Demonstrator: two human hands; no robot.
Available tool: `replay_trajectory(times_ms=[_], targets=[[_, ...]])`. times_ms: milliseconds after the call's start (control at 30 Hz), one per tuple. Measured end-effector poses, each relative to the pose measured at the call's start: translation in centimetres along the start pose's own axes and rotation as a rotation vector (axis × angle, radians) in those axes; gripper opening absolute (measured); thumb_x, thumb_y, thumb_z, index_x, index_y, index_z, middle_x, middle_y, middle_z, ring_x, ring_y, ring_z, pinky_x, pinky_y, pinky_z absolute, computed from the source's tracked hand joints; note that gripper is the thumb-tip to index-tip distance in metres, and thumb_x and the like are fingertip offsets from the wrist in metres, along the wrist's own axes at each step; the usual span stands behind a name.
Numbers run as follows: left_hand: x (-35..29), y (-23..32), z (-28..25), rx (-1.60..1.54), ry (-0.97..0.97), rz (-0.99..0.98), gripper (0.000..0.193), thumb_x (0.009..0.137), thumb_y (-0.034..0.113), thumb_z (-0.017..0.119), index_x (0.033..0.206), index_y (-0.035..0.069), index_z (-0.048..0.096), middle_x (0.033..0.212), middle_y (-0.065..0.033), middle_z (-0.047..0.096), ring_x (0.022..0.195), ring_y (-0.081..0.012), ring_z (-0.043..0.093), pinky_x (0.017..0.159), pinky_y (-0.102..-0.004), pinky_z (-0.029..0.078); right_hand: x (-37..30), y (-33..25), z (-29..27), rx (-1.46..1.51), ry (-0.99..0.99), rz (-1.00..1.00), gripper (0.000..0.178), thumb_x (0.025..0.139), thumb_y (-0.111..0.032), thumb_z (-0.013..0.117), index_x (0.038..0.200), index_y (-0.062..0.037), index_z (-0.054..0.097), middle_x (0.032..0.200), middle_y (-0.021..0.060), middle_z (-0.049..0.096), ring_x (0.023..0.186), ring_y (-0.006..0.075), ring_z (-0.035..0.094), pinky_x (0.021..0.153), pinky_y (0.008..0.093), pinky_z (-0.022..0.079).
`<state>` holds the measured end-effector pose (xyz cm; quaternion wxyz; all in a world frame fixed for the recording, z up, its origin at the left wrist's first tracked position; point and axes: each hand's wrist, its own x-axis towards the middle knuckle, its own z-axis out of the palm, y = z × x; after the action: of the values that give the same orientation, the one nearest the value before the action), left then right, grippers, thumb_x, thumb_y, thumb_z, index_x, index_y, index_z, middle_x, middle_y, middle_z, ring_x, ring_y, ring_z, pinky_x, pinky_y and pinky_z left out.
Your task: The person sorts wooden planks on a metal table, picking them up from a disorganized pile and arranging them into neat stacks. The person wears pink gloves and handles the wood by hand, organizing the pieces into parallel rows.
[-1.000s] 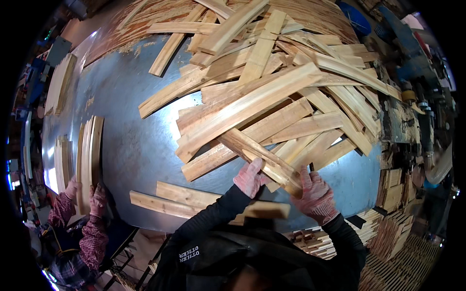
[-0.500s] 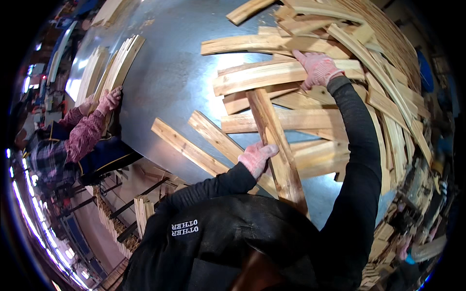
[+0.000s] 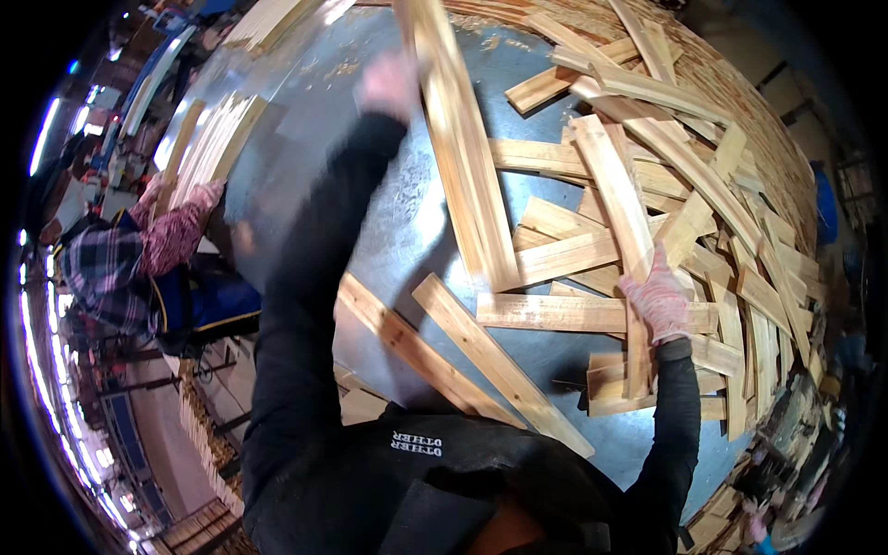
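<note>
Big metal table [image 3: 388, 213] under a sprawl of slats [image 3: 740, 240] — and half a second on, the left hand [image 3: 388, 85] has swung up and far out, blurred, carrying a long slat [image 3: 462, 157] clear of the pile; whether its fingers wrap it, I cannot tell. The right hand [image 3: 659, 298] has dropped back, fingers spread flat on a slat in the heap. So one piece looks picked out. At the left, another person's gloved hand [image 3: 205, 196] rests at a neat stack [image 3: 208, 148].
</note>
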<state>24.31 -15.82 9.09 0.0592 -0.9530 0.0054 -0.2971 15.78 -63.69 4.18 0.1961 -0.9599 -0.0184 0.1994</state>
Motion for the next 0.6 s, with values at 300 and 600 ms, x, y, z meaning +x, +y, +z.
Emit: replay_trajectory(times_ms=[300,600], targets=[[2.5,4.2,-1.0,-0.727,-0.053,-0.212,0.053,0.097,0.035,0.054,0.136,-0.001,0.048,0.134,-0.0193,0.056,0.116,-0.0275,0.06,0.095,-0.0389,0.05,-1.8,-1.1,2.2,-0.317,0.008,0.219,0.104,0.075,-0.047,0.073,0.154,-0.0087,0.018,0.126,0.0188,0.057,0.105,0.0342,0.064,0.084,0.0456,0.052],[-34.8,9.1,-11.0,-0.421,-0.9,0.557,0.105,0.055,0.054,0.077,0.142,0.009,0.039,0.137,-0.0201,0.045,0.13,-0.0399,0.042,0.106,-0.0602,0.027,-3.6,-1.3,5.2,-0.385,0.291,-0.142,0.096,0.076,-0.044,0.075,0.149,-0.0041,0.028,0.12,0.0199,0.058,0.109,0.0376,0.059,0.092,0.0451,0.048]])
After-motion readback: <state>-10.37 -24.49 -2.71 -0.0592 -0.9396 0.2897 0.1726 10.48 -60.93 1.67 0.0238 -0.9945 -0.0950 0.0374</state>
